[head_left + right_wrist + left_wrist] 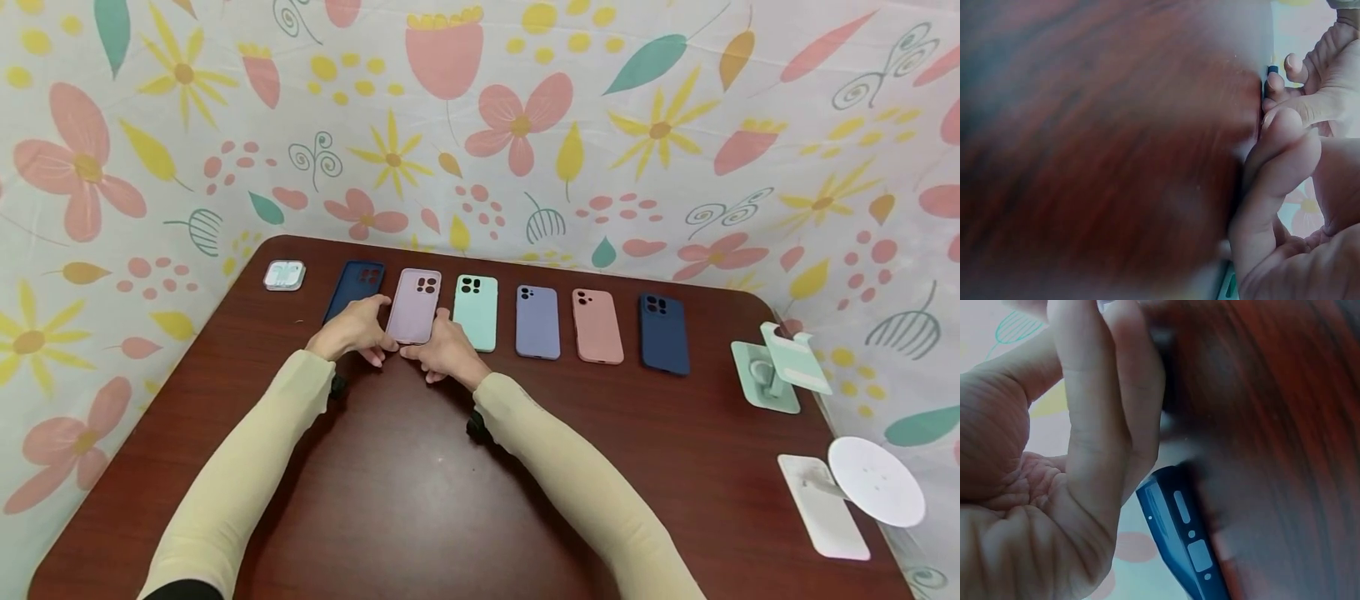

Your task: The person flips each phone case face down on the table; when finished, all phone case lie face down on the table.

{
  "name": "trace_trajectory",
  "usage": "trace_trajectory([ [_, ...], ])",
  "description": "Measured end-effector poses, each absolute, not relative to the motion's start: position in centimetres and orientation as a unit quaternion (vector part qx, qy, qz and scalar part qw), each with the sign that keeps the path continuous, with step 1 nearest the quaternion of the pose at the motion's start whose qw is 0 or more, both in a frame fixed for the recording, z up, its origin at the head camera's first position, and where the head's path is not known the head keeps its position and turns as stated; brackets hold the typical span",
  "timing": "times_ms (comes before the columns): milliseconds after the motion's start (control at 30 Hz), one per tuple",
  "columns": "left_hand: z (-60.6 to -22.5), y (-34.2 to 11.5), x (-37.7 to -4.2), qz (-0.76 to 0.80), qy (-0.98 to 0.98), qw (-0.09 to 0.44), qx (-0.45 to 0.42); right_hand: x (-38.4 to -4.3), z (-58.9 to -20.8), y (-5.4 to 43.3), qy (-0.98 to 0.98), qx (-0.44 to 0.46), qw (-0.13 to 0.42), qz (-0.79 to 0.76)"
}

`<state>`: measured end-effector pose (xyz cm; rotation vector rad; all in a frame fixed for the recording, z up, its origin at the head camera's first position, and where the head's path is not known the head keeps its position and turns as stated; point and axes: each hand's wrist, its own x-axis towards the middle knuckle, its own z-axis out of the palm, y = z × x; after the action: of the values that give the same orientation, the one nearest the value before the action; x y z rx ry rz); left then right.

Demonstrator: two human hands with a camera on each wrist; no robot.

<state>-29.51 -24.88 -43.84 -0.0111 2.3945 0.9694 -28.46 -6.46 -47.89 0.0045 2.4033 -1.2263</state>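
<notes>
A lilac phone case (411,310) with camera cutouts lies back side up between both hands, in the row near the table's far edge. My left hand (357,327) grips its left edge and lower left corner. On the opposite side, my right hand (452,347) holds the right edge and lower right corner. A navy phone case (347,287), partly hidden by the left hand, lies to the left; its button-side edge shows in the left wrist view. Just right of the right hand is a mint green phone case (477,315).
Farther right in the row lie a periwinkle case (537,322), a pink case (597,326) and a dark blue case (664,334). Boxed earphones (284,276) sit at the far left. A mint phone stand (765,398) and a white stand (828,521) occupy the right edge.
</notes>
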Motion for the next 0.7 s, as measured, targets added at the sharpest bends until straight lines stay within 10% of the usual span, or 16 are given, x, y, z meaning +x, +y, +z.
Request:
trace_trajectory([
  [700, -44.22, -25.07, -29.38, 0.405, 0.873, 0.273, -0.003, -27.42, -46.87, -6.86, 0.878, 0.009, 0.202, -0.433],
])
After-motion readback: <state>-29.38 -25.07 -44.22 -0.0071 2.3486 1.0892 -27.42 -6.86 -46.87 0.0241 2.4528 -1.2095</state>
